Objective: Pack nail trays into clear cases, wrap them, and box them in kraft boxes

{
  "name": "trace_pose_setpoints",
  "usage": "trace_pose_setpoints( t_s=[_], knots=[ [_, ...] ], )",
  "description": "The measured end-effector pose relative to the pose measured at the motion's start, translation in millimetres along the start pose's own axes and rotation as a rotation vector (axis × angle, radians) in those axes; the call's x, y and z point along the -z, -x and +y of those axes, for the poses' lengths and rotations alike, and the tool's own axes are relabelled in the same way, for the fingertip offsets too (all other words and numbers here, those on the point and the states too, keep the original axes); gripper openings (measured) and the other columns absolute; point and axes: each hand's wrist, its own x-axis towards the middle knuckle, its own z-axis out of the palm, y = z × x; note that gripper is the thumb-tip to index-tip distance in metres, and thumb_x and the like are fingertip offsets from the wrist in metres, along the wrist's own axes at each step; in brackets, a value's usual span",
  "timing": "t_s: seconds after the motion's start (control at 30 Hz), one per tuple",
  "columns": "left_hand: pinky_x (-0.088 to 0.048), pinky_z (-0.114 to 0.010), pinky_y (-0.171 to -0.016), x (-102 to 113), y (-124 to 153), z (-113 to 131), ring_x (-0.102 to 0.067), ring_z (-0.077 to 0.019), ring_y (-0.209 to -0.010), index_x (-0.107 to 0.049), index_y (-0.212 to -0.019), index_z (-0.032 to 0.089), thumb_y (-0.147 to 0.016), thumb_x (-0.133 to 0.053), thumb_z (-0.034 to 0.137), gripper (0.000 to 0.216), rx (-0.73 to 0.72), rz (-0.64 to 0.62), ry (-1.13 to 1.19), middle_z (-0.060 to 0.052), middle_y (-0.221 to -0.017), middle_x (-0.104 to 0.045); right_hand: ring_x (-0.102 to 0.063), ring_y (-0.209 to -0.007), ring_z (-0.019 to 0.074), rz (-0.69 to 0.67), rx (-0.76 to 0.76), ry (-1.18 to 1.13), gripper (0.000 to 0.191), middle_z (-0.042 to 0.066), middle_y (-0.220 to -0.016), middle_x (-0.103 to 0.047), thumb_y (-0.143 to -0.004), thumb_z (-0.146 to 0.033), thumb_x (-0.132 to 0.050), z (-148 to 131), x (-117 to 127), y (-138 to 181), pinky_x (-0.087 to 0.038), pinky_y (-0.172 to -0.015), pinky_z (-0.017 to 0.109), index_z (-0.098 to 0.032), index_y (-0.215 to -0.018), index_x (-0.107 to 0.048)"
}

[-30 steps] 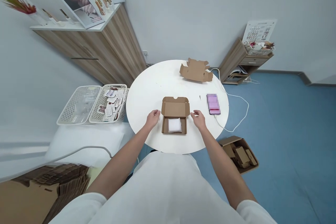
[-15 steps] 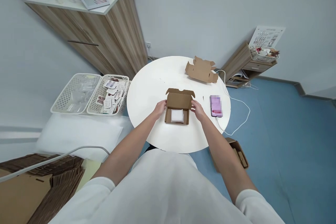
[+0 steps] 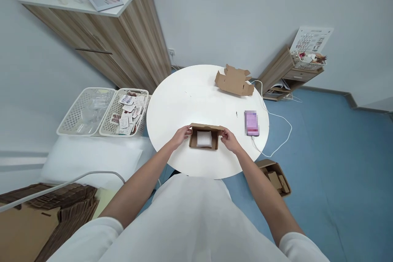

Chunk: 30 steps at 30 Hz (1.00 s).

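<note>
- The left hand (image 3: 181, 135) grips the left side of the small cardboard box (image 3: 204, 138).
- The right hand (image 3: 229, 140) grips its right side.
- The box sits between both hands, with a white pad (image 3: 204, 139) inside.

Bare white table (image 3: 187, 98) lies open beyond the small cardboard box (image 3: 204, 138), while the flat carton (image 3: 233, 80) and phone (image 3: 251, 123) block the far right.
</note>
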Motion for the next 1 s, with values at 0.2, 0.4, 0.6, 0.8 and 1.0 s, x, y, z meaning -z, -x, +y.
trace_pose_setpoints(
  t_s=[0.2, 0.4, 0.6, 0.8, 1.0],
  knots=[
    [-0.044, -0.033, -0.081, -0.7, 5.6, -2.4, -0.054, -0.021, -0.101, -0.051, -0.118, 0.023, -0.083, -0.023, 0.058, 0.057, -0.005, 0.023, -0.138, -0.008, -0.119, -0.054, -0.049, -0.111, 0.0185, -0.036, -0.047, -0.047, 0.052, 0.003, -0.124, -0.051, -0.066, -0.014, -0.042, 1.0, 6.6, 10.2, -0.037, -0.094, 0.037, -0.026, -0.117, -0.051],
    [-0.046, -0.028, -0.07, -13.1, 16.8, -21.7, -0.058, -0.015, -0.079, -0.045, -0.121, 0.021, -0.076, -0.048, 0.049, 0.053, -0.054, 0.044, -0.325, -0.008, -0.114, -0.054, -0.059, -0.091, 0.018, -0.019, -0.276, -0.176, 0.038, 0.005, -0.118, -0.054, -0.076, -0.037, -0.045, 3.7, -0.4, 25.4, -0.045, -0.08, 0.035, -0.026, -0.112, -0.054],
    [-0.045, -0.029, -0.071, -28.3, 21.3, -49.3, -0.055, -0.0125, -0.07, -0.031, -0.129, 0.018, -0.076, -0.05, 0.042, 0.061, -0.017, 0.242, -0.532, -0.011, -0.116, -0.05, -0.058, -0.082, 0.0147, 0.19, -0.338, 0.044, 0.048, 0.006, -0.103, -0.057, -0.066, -0.037, -0.058, 34.3, -22.9, 27.7, -0.045, -0.075, 0.029, -0.021, -0.11, -0.048],
    [-0.04, -0.035, -0.083, -35.5, 24.8, -56.2, -0.051, -0.023, -0.1, -0.038, -0.123, 0.016, -0.077, -0.048, 0.042, 0.054, 0.004, 0.355, -0.651, -0.012, -0.113, -0.051, -0.056, -0.086, 0.0173, 0.196, -0.29, 0.153, 0.041, 0.005, -0.095, -0.059, -0.067, -0.036, -0.056, 46.3, -31.5, 26.4, -0.044, -0.08, 0.032, -0.021, -0.105, -0.05],
    [-0.032, -0.042, -0.095, -32.4, 48.2, -62.9, -0.042, -0.0252, -0.113, -0.048, -0.116, 0.019, -0.081, -0.043, 0.033, 0.038, -0.182, 0.418, -0.653, -0.011, -0.116, -0.05, -0.049, -0.105, 0.0213, 0.236, -0.1, 0.266, 0.041, 0.008, -0.113, -0.052, -0.071, -0.03, -0.049, 46.5, -32.2, 51.7, -0.038, -0.093, 0.039, -0.021, -0.111, -0.047]
  ],
)
